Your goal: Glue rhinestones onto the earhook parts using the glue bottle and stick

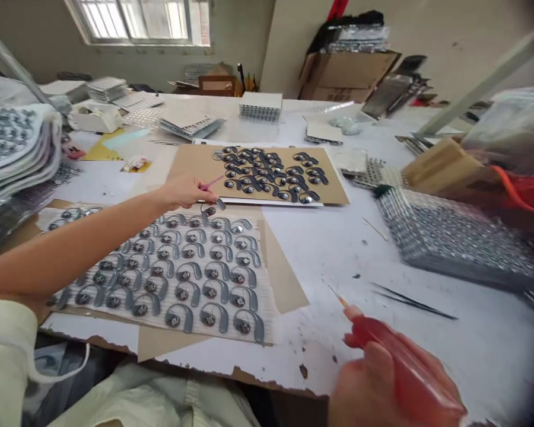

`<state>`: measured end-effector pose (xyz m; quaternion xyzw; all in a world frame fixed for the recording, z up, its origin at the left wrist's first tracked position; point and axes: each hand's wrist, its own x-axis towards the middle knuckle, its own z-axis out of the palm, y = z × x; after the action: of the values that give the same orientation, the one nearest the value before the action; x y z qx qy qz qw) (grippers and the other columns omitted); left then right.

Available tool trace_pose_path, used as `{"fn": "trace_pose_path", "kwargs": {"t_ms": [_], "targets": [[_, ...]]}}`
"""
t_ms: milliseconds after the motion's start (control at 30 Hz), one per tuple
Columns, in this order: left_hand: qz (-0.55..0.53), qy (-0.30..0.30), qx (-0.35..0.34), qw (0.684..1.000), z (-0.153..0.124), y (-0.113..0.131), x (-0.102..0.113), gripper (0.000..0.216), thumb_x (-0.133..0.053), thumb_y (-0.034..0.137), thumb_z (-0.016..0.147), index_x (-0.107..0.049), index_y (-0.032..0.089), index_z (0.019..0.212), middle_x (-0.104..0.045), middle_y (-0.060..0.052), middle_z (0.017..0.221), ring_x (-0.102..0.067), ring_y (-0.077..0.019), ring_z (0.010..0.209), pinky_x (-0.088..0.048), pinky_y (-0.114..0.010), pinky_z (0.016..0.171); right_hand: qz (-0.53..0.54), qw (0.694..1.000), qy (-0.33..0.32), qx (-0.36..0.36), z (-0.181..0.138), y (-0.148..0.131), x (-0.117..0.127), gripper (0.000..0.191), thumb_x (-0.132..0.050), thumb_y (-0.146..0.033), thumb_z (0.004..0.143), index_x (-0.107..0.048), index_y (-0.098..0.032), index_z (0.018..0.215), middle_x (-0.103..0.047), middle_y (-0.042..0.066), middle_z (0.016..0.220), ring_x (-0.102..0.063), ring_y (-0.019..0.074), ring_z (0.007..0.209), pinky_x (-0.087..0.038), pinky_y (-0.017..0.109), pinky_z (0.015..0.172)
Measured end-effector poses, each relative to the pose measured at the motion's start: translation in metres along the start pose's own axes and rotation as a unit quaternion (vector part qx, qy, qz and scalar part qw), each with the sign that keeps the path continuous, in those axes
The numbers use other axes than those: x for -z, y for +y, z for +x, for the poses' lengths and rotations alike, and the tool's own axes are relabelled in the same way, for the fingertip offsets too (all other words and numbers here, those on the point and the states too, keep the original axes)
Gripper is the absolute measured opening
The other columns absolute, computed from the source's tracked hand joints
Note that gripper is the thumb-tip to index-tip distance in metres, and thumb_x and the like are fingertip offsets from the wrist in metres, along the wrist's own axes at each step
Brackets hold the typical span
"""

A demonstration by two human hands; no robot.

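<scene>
My left hand (184, 193) is stretched out over the far edge of the white ribbed sheet (267, 320), its fingers closed on a thin pink stick (211, 182). Just under those fingertips is a dark hook-shaped earpiece part (210, 210); whether the fingers touch it I cannot tell. Rows of grey hook-shaped parts (211, 290) with round metal centres cover the sheet. Beyond, a brown board (196, 160) carries a loose cluster of similar black parts (258, 169). At the lower right my right hand (365, 385) is wrapped round a red squeeze bottle (396, 362) with a needle tip, pointing up and left.
Black tweezers (416, 301) lie on the white tabletop (320, 249) beyond the bottle. Stacked trays of small parts (463, 237) and a cardboard box (440, 169) stand at right. Padded sheets (18, 142) are piled at left. More stacked trays (261, 107) sit at the back.
</scene>
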<state>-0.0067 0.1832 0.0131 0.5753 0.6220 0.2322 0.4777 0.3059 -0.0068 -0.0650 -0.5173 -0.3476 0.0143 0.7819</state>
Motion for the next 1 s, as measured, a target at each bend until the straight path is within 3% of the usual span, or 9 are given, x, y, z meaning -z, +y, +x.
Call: {"fn": "trace_pose_path", "kwargs": {"t_ms": [133, 367, 633, 1000], "targets": [[0.063, -0.044, -0.053, 0.996, -0.003, 0.003, -0.021, 0.026, -0.076, 0.036, 0.065, -0.071, 0.012, 0.073, -0.041, 0.005, 0.044, -0.022, -0.0035, 0.039, -0.012, -0.023, 0.042, -0.022, 1.000, 0.011, 0.015, 0.000, -0.003, -0.009, 0.027, -0.079, -0.031, 0.060, -0.063, -0.011, 0.069, -0.060, 0.000, 0.063, -0.059, 0.0202, 0.046, -0.047, 0.037, 0.039], [0.098, -0.094, -0.109, 0.985, -0.008, 0.003, -0.056, 0.030, -0.073, 0.041, 0.062, -0.072, 0.011, 0.069, -0.049, 0.002, 0.050, -0.034, -0.0069, 0.048, -0.024, -0.022, 0.048, -0.029, 0.999, -0.023, -0.019, -0.001, -0.007, -0.002, 0.030, -0.079, -0.032, 0.061, -0.066, -0.010, 0.078, -0.066, 0.004, 0.076, -0.060, 0.0182, 0.048, -0.046, 0.034, 0.038], [0.037, -0.126, -0.039, 0.991, -0.016, -0.001, -0.062, 0.035, -0.076, 0.042, 0.059, -0.070, 0.012, 0.075, -0.054, 0.002, 0.059, -0.023, -0.0036, 0.042, -0.012, -0.022, 0.039, -0.033, 0.999, -0.025, -0.027, -0.001, -0.003, 0.002, 0.035, -0.079, -0.034, 0.062, -0.066, -0.010, 0.083, -0.065, 0.004, 0.079, -0.058, 0.0160, 0.047, -0.045, 0.033, 0.038], [0.026, -0.120, -0.027, 0.992, -0.024, 0.003, -0.065, 0.033, -0.079, 0.038, 0.056, -0.070, 0.011, 0.071, -0.051, 0.002, 0.052, -0.027, -0.0043, 0.041, -0.015, -0.021, 0.040, -0.060, 0.998, -0.030, -0.014, -0.001, -0.002, 0.004, 0.038, -0.077, -0.040, 0.063, -0.064, -0.010, 0.082, -0.062, 0.004, 0.076, -0.056, 0.0159, 0.047, -0.047, 0.035, 0.040]]}}
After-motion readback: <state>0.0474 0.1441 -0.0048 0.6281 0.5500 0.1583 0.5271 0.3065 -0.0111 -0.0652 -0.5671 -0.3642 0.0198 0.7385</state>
